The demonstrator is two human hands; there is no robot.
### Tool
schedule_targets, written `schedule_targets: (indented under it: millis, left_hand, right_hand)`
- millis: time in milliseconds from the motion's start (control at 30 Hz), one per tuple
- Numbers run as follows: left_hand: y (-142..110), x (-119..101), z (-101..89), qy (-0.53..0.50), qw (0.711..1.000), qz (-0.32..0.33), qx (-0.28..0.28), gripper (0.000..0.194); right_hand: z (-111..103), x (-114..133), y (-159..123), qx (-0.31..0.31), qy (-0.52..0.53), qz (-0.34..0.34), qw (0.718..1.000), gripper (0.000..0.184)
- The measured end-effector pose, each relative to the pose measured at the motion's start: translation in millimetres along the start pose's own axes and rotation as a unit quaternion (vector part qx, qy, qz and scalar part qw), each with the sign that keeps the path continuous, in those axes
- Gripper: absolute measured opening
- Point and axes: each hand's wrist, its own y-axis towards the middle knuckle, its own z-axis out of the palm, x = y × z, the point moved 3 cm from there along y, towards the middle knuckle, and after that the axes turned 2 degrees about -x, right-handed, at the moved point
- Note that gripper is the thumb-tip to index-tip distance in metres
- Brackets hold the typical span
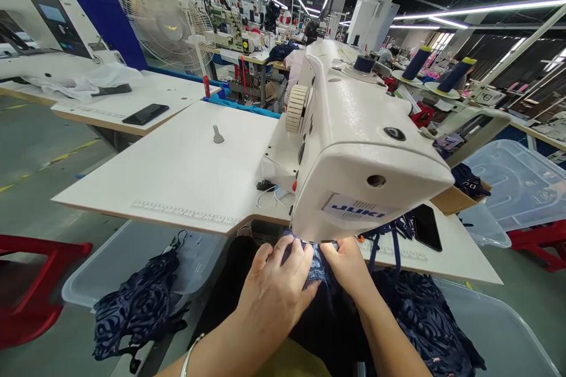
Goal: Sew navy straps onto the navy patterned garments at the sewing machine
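Observation:
A navy lace garment [315,265] lies bunched under the head of a white sewing machine [354,147]. My left hand [278,280] is closed on its left side, fingers bent and fingertips close to the needle area. On the other side my right hand [349,265] grips the garment, its thumb pointing up toward the machine. The machine head hides the needle and presser foot, and most of the right fingers are out of sight. Navy straps [395,247] hang over the table edge beside the right hand.
Navy lace pieces [137,300] drape over a clear plastic bin [88,271] at left; more navy lace [428,318] hangs at right. A black phone [427,227] and a small grey metal piece [218,134] lie on the white table [177,171]. Red stools [30,283] stand nearby.

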Motion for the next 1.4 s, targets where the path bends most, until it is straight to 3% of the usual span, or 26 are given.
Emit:
schedule_targets:
  millis: [400,733,1133,1400]
  left_hand:
    - [0.0,-5.4,-2.0,0.011,1.0,-0.006,0.0,0.034]
    - [0.5,-5.2,-1.8,0.008,1.0,-0.011,-0.01,0.034]
    - [-0.8,-4.4,-1.2,0.013,1.0,-0.013,-0.008,0.036]
    - [-0.1,-10.0,-0.9,0.024,1.0,0.007,0.004,0.035]
  right_hand:
    - [-1.3,-0.2,-0.5,0.001,-0.016,0.007,1.0,0.027]
    - [0.3,-1.5,-2.3,0.028,-0.02,0.019,0.999,0.018]
    - [2.3,-6.1,-1.5,0.012,-0.014,-0.002,1.0,0.022]
    - [-0.9,-5.7,-3.8,-0.012,-0.007,0.014,1.0,0.015]
